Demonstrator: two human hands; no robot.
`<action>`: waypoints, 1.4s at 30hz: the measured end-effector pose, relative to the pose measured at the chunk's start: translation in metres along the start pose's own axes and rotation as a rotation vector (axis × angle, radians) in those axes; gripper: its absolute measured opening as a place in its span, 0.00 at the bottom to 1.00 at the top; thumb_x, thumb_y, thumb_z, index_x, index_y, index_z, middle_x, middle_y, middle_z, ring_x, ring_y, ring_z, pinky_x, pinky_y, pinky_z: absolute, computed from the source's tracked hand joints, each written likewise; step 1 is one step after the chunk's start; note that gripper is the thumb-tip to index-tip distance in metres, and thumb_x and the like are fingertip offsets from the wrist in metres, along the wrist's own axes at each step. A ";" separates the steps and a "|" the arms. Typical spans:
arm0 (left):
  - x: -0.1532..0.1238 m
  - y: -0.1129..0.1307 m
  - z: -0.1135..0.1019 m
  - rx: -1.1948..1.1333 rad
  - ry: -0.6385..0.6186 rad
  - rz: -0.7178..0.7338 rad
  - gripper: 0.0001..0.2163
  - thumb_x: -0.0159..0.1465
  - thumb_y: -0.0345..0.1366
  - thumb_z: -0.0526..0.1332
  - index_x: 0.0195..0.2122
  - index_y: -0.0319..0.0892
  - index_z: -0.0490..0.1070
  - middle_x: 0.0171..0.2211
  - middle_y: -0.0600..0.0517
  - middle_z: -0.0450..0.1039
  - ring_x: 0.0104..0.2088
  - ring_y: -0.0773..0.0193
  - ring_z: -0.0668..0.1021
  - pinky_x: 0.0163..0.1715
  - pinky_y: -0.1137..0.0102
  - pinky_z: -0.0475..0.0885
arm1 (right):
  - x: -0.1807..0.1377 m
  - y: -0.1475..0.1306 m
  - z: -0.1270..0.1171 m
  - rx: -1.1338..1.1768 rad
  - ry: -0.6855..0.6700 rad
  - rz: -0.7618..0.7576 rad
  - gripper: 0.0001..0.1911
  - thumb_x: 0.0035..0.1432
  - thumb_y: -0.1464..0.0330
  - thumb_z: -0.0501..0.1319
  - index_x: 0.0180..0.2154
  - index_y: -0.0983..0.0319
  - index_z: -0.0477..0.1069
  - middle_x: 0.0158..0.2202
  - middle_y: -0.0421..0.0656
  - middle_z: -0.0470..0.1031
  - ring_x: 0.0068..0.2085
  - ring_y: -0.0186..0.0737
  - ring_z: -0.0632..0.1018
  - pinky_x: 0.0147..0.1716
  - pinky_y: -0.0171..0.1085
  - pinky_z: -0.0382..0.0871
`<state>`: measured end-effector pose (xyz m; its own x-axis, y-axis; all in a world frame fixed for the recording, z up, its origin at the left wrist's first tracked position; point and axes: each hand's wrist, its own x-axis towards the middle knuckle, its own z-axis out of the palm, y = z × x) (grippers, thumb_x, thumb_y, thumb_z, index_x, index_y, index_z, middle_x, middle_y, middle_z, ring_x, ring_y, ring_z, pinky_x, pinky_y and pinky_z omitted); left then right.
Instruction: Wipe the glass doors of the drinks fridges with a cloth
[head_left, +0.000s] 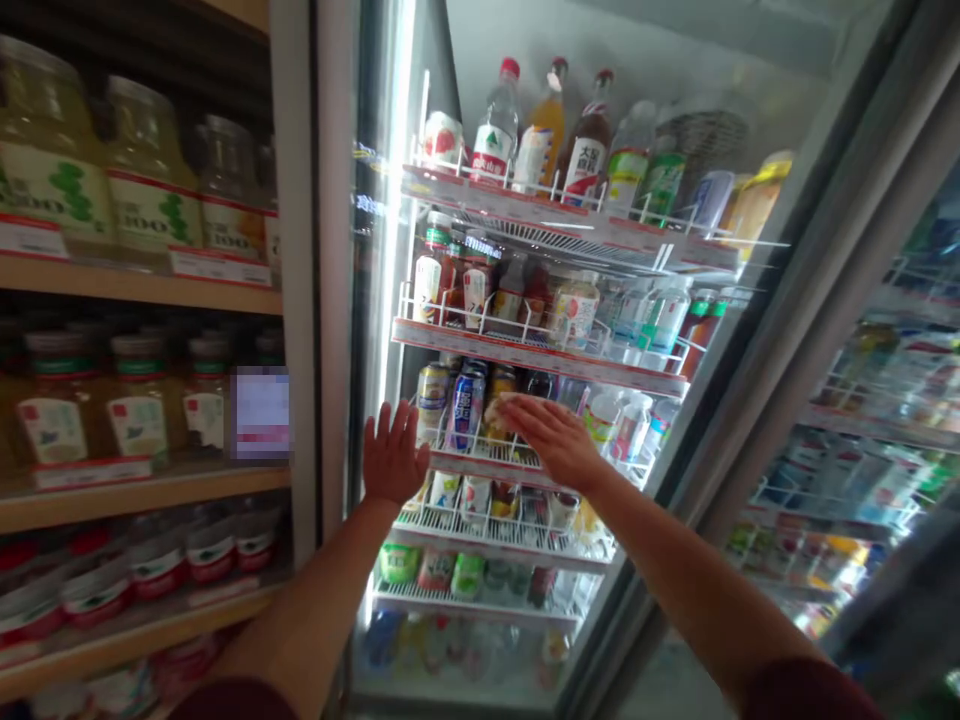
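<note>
My left hand (393,455) is raised flat with its fingers spread, against or just before the glass door of a lit drinks fridge (600,455). It holds nothing. To its right, my right hand (551,435) lies flat with a pale wiping cloth (499,410) under its fingertips, at the height of the third shelf. Most of the cloth is hidden by the fingers. Behind the hands stand drink cans, among them a blue can (466,410) and a yellowish can (433,395).
Wire-fronted fridge shelves (540,355) carry several bottles and cans. At the left, wooden shelves (142,285) hold large juice bottles (154,170) and red-labelled jars. A grey door frame (795,270) slants down the right side, with another stocked fridge (855,430) beyond it.
</note>
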<state>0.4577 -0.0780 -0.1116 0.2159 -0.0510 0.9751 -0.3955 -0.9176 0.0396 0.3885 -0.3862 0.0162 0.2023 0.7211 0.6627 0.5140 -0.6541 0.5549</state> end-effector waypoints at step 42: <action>0.003 0.005 -0.001 -0.022 0.003 -0.028 0.29 0.70 0.44 0.48 0.71 0.40 0.52 0.69 0.40 0.58 0.74 0.48 0.48 0.70 0.44 0.45 | -0.119 -0.007 0.001 -0.109 0.223 0.187 0.36 0.65 0.78 0.49 0.70 0.46 0.53 0.62 0.35 0.73 0.64 0.34 0.71 0.63 0.37 0.68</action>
<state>0.4553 -0.0820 -0.1078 0.2242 -0.0240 0.9743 -0.4091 -0.9097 0.0717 0.3616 -0.4669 -0.0668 0.0906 0.5256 0.8459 0.3905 -0.8001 0.4553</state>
